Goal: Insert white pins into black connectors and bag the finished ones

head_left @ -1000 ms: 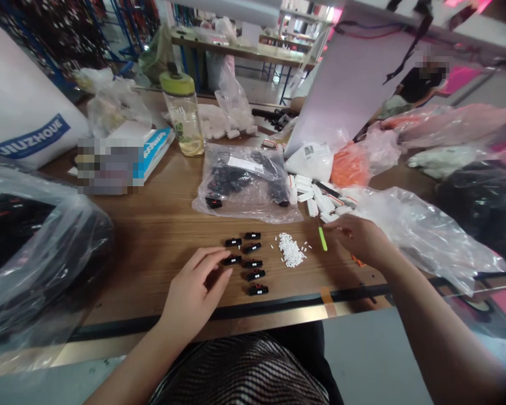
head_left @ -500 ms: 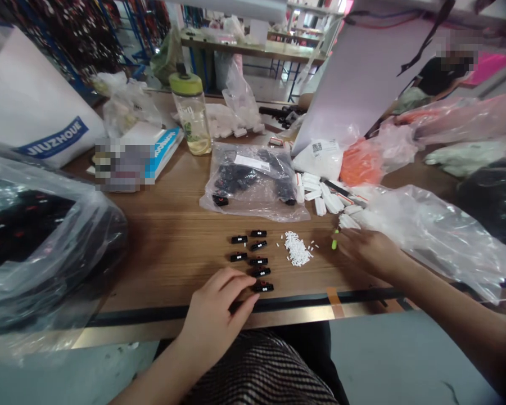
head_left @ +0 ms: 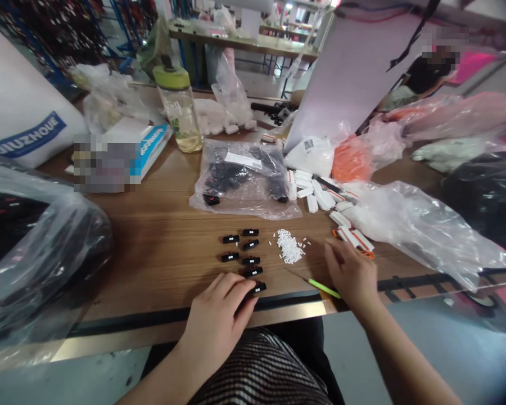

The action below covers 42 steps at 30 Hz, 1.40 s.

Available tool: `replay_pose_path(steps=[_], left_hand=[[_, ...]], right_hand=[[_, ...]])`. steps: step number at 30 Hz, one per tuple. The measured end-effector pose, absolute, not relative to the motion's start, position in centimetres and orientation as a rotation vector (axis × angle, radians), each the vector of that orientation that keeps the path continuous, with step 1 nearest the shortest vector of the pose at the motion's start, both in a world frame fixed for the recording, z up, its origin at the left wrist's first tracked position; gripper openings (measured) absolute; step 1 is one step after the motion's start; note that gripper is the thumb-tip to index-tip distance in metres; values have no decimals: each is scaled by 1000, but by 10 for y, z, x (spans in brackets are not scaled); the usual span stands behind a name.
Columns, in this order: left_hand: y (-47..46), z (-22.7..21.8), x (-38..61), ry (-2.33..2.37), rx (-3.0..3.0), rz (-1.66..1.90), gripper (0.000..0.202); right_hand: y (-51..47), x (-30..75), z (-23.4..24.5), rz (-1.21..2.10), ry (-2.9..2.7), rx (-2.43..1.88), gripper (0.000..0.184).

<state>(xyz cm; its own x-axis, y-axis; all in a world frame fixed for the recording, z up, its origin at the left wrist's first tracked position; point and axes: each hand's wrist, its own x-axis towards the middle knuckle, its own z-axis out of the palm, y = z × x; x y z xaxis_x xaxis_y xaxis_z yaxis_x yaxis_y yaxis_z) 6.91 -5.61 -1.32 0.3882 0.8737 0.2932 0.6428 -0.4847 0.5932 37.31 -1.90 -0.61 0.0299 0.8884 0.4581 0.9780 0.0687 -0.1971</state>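
My left hand (head_left: 221, 312) is bent over a small black plastic connector (head_left: 259, 287) near the table edge, thumb and fingers closed on it. Several like connectors (head_left: 251, 260) with white dots lie just beyond. To the right is a heap of tiny white plugs (head_left: 289, 247). A thin pick with a green handle (head_left: 324, 288) lies close to the table edge, its metal tip towards the connectors. My right hand (head_left: 352, 273) is above the handle's end, fingers curled inward; what they hold, if anything, is hidden.
A clear bag of black parts (head_left: 242, 180) lies behind the connectors. White strips (head_left: 316, 194) and a clear plastic bag (head_left: 421, 225) are at the right. A bottle (head_left: 179, 112) stands at the back. A large bag of black parts (head_left: 59, 253) is at the left.
My right hand has moved nearer the table edge, away from the white strips, uncovering orange-edged ones. The green-handled pick now lies nearer the edge. My left hand stays at the same connector.
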Motion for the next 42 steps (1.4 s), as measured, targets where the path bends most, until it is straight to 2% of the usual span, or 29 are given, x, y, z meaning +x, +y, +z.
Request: replay_pose_path(steps=[4,7,11,20,27,31,34,38,42], left_hand=[[-57,-14,68,1307,2275,818,16],[-57,-16,68,1298,2266,796,16],[-57,-16,67,1289,2272,789,15],[-57,-19,67,1282,2280,830,12],[-56,-17,68,1296,2264,832,13],[-56,-16,67,1272,2240,823,11],[-55,-16,67,1252,2222,823,9],[-54,-17,66,1245,2188,849,8],[-55,-20,65,1268,2167,843,8]], right_hand=[[-40,359,-10,92,-1804,-1726,23],[-58,350,-1,256,-2136,-1550,30],[-63,345,3,219,-2336,-1517,17],[-54,352,-1,0,-2498,-1392,18],[-56,365,6,141,-2497,-1481,16],[-55,364,11,111,-2458,-1516,14],[-58,369,14,232,-2367,-1506,14],[-67,388,24,501,-2026,-1627,18],[-62,404,32,475,-1716,-1786,26]])
